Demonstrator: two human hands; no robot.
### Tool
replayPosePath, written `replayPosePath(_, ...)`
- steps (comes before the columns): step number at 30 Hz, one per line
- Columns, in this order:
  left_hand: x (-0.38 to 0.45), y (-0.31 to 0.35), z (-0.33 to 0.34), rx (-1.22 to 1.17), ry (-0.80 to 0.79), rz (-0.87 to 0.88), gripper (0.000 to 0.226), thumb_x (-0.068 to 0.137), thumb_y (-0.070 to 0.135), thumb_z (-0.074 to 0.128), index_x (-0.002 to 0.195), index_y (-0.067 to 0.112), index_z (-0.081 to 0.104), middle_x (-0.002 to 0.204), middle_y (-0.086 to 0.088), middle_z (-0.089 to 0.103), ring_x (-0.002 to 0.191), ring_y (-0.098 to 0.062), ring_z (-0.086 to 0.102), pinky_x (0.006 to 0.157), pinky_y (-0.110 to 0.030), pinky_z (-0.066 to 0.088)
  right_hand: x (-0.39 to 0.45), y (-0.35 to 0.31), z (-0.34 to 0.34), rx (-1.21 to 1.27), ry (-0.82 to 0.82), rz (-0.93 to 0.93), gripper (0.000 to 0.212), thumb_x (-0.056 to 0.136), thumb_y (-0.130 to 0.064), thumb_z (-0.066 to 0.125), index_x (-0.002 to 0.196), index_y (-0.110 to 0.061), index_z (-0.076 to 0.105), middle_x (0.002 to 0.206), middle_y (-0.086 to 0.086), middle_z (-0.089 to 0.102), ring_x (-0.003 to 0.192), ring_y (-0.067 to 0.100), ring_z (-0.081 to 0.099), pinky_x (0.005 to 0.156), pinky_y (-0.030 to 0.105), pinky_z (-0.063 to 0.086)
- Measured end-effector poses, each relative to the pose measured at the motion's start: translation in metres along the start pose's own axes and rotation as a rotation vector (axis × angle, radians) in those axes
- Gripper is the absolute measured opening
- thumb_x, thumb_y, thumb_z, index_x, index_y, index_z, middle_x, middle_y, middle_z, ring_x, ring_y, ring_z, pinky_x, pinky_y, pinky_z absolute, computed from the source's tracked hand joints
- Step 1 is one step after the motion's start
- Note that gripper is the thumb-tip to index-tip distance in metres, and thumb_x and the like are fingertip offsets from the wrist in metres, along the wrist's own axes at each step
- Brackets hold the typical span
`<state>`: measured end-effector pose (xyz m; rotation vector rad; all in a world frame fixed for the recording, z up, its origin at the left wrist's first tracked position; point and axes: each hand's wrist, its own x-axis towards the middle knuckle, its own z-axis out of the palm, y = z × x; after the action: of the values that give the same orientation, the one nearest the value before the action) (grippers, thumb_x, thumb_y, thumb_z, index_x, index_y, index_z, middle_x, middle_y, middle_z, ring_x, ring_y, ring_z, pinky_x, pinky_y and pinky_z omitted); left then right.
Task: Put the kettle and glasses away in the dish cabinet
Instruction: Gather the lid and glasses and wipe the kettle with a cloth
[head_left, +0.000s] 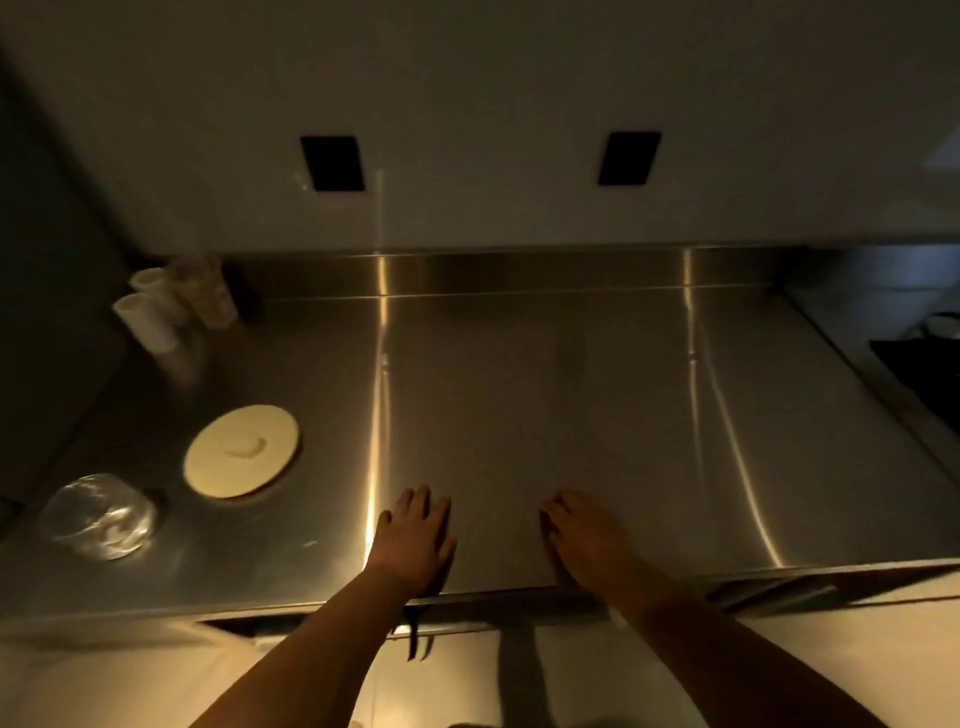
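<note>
Brushed steel counter (571, 405), left hand (415, 540) and right hand (587, 540) flat, fingers straight and empty, round cream lid (242, 451), crinkled clear glass (98, 517) far left.

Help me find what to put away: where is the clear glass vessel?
In the head view, the clear glass vessel sits at the steel counter's near-left corner, beside the round cream lid.
</note>
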<state>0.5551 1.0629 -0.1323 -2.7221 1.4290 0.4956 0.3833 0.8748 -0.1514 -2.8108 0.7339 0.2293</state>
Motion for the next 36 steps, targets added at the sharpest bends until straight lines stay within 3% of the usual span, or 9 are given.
replayPosePath(11,0.061,0.209,0.015,0.086,-0.099,0.223,0.062,0.097,0.050,0.030,0.151,0.028,0.008,0.159,-0.006,0.002,0.145,-0.027,-0.001,0.114,-0.049,0.010,-0.061,0.165,-0.035,0.034,0.008,0.100,0.045,0.096,-0.031,0.043,0.138,-0.016,0.038,0.145,0.005,0.033,0.131,0.023,0.030,0.100,0.035,0.036)
replayPosePath(26,0.216,0.455,0.017,0.158,-0.072,0.517,0.066,0.094,0.058,0.026,0.151,0.030,0.005,0.159,-0.004,0.002,0.146,-0.023,-0.002,0.114,-0.049,0.003,-0.075,0.407,-0.084,0.100,0.052,0.205,0.049,0.091,-0.038,0.048,0.135,-0.016,0.043,0.141,0.007,0.037,0.127,0.023,0.034,0.100,0.034,0.035)
replayPosePath(31,0.242,0.518,0.015,0.163,-0.093,0.526,0.068,0.094,0.057,0.030,0.151,0.029,0.005,0.159,-0.005,0.002,0.145,-0.024,-0.003,0.113,-0.050,0.004,-0.082,0.475,-0.096,0.111,0.063,0.228,0.048,0.090,-0.038,0.051,0.133,-0.019,0.043,0.138,0.004,0.039,0.124,0.021,0.037,0.099,0.034,0.038)
replayPosePath(36,0.257,0.581,0.020,0.141,-0.080,0.451,0.068,0.094,0.057,0.028,0.151,0.029,0.004,0.159,-0.005,0.001,0.145,-0.025,-0.003,0.114,-0.050,0.003,-0.090,0.540,-0.107,0.066,0.056,0.121,0.046,0.091,-0.035,0.051,0.133,-0.016,0.045,0.137,0.005,0.040,0.124,0.022,0.037,0.098,0.034,0.039)
